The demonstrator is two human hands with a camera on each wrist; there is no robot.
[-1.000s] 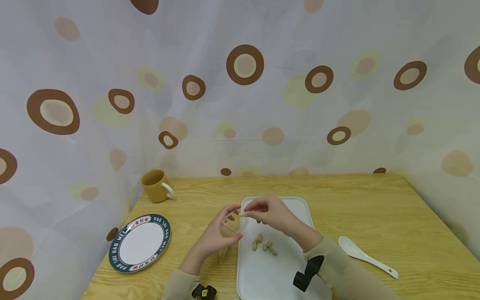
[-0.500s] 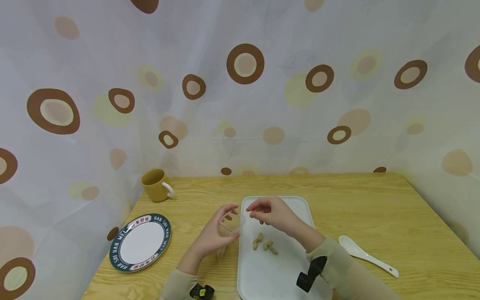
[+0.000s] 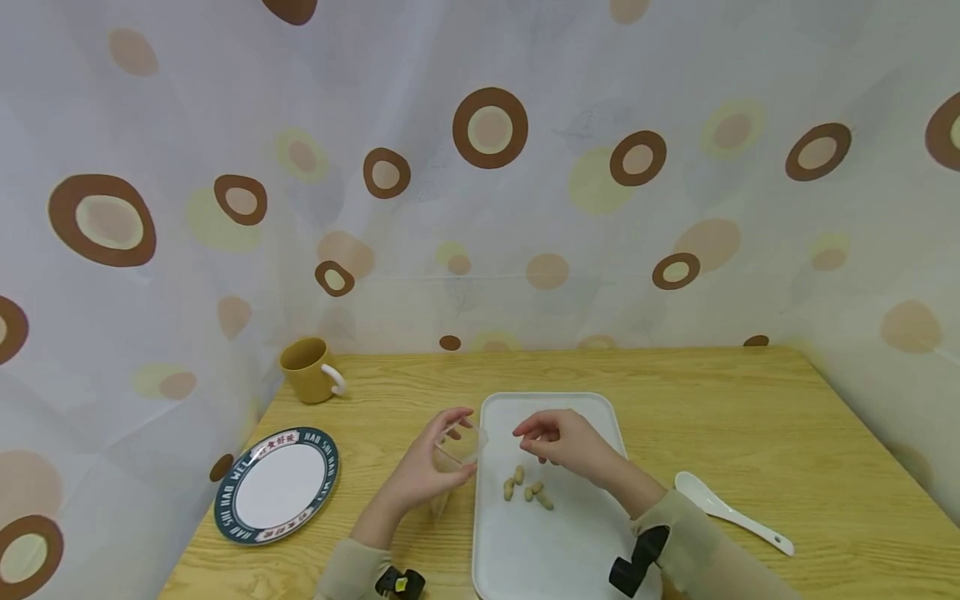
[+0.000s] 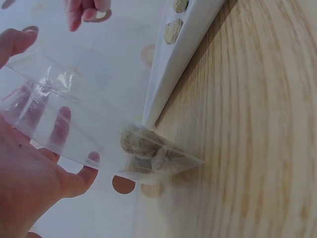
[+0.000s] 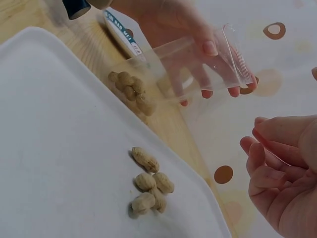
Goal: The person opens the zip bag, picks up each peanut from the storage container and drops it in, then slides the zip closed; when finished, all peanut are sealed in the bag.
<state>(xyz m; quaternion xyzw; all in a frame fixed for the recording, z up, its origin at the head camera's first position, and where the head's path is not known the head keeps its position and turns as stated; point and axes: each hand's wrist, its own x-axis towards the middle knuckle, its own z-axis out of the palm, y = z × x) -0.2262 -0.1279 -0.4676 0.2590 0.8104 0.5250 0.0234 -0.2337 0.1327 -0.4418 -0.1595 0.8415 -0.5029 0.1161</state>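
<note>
Curtain [image 3: 420, 75] in pale cloth, printed with brown, tan and yellow rounded spots, surrounds the far edge and sides of a wood-grain table [image 3: 720, 408]. White rectangular serving tray [image 3: 558, 550] lies on that tabletop, at six o'clock in the head view. At the tray's nine o'clock sits a round plate [image 3: 276, 487] with a dark green lettered rim and white centre. From the same side comes the left hand [image 3: 423, 473], fingers spread and bent around a clear plastic bag, keeping its mouth wide beside the tray's edge. The right hand [image 3: 573, 446] is above the tray toward twelve o'clock, fingers loosely bent, the gap between thumb and index narrow, the bag just apart from its fingertips. White spoon [image 3: 733, 515] rests on the table at three o'clock of the tray, and a mustard mug [image 3: 306, 375] with a white handle stands at ten o'clock. The bag [image 5: 153, 74] tilts, several unshelled peanuts [image 5: 130, 90] gathered in its lower end. Five loose peanuts [image 5: 145, 182] lie close together on the tray, toward its ten o'clock.
</note>
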